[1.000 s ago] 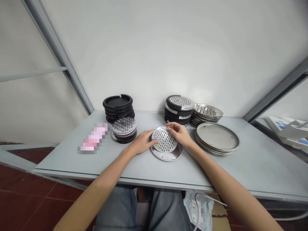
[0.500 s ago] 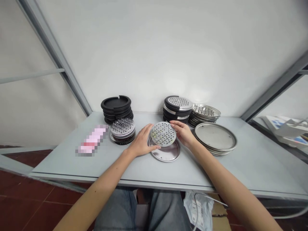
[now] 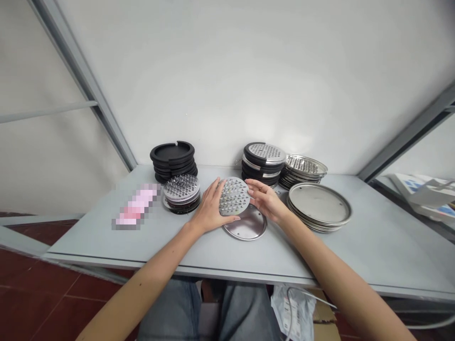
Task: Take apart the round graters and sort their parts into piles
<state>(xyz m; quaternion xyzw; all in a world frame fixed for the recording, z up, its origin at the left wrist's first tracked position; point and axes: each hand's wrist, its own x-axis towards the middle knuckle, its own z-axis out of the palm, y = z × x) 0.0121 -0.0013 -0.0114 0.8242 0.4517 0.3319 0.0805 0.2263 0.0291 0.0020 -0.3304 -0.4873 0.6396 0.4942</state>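
L hand, ctr of frame, is clamped on a round silver metal grater disc w/ rows of raised teeth: fingers round its left edge, thumb along the bottom. R hand, just right of ctr, has bent fingertips at the disc's right edge; can't tell if they pinch it or only hover close. Disc is tilted, over the back part of a shallow round shiny silver metal plate lying on the pale grey tabletop.

Left of L hand, ctr-left: stack of round toothed metal discs, silver on top & dark below. Behind it, stack of black round trays w/ notched rims. Further left, a pink pixelated patch.

Behind R hand, upper right of ctr: stack of black rings & silver perforated discs; right next to it, stack of shiny silver rimmed metal rounds. Right of R hand, stack of flat dull-silver round metal plates. Bottom ctr, below table edge: blue denim legs, then a grey plastic pkg.
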